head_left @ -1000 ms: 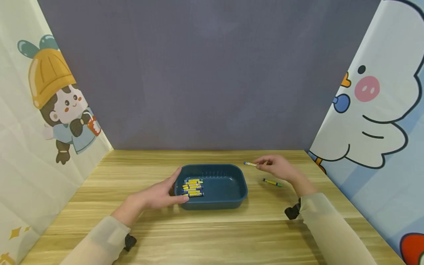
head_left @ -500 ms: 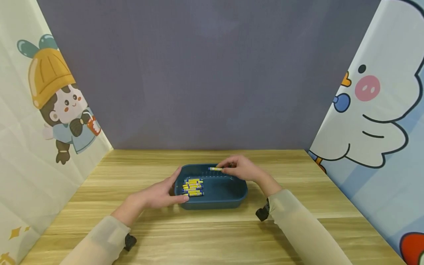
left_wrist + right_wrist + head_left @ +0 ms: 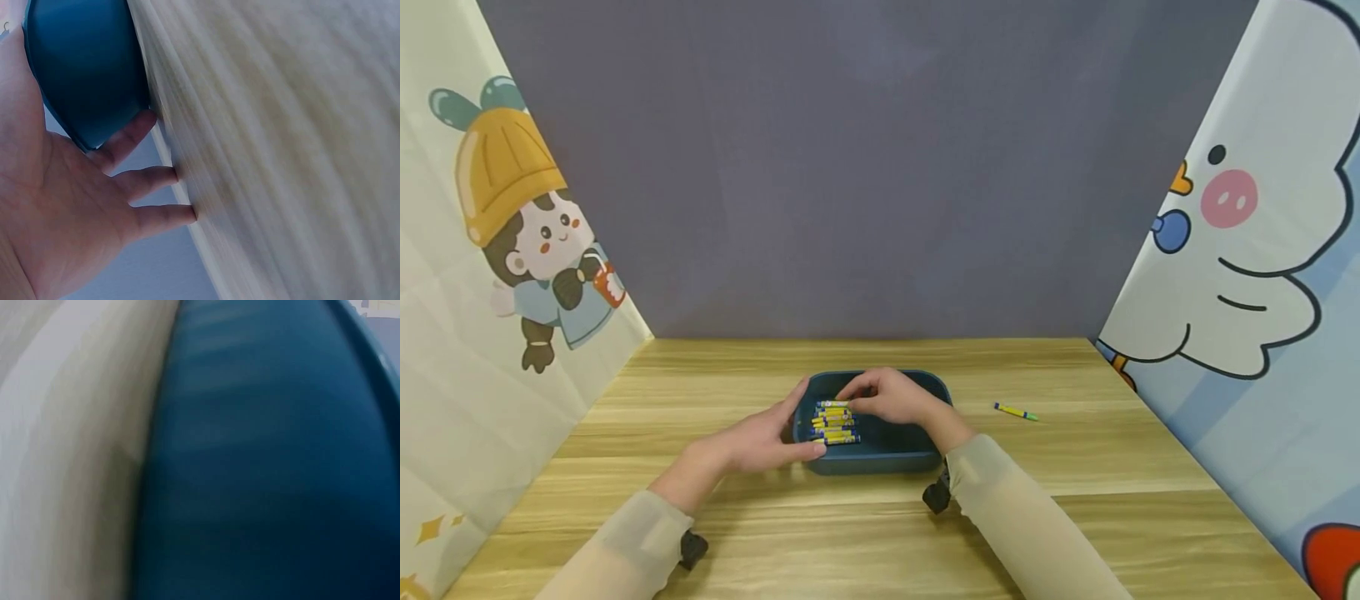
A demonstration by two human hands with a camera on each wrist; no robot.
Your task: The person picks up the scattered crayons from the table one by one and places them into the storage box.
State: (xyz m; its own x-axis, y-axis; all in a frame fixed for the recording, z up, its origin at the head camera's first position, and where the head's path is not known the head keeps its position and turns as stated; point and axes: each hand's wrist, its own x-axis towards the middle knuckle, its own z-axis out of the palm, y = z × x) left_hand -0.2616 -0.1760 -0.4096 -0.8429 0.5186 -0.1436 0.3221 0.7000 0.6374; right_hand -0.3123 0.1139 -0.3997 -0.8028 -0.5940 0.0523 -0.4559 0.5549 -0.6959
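Note:
In the head view, a dark blue plastic basket (image 3: 880,463) stands on the table, with a row of yellow-and-blue crayons (image 3: 837,432) lying side by side at its left end. My left hand (image 3: 760,437) rests against that end, thumb on the front rim; the left wrist view shows its fingers (image 3: 164,215) straight and spread, tips at the tabletop. Reaching inside the basket, my right hand (image 3: 891,396) pinches a crayon (image 3: 832,404) at the back of the row. Only the blurred basket wall (image 3: 262,456) and table show in the right wrist view; the hand is out of it.
A single crayon with a green tip (image 3: 1017,412) lies on the wooden table (image 3: 880,533) to the right of the basket. A grey panel (image 3: 865,183) closes off the back, and printed cloths hang at both sides.
My right hand has carried the crayon leftward from the table right of the basket, over the rim and down to the row. My left hand has stayed at the basket's left end.

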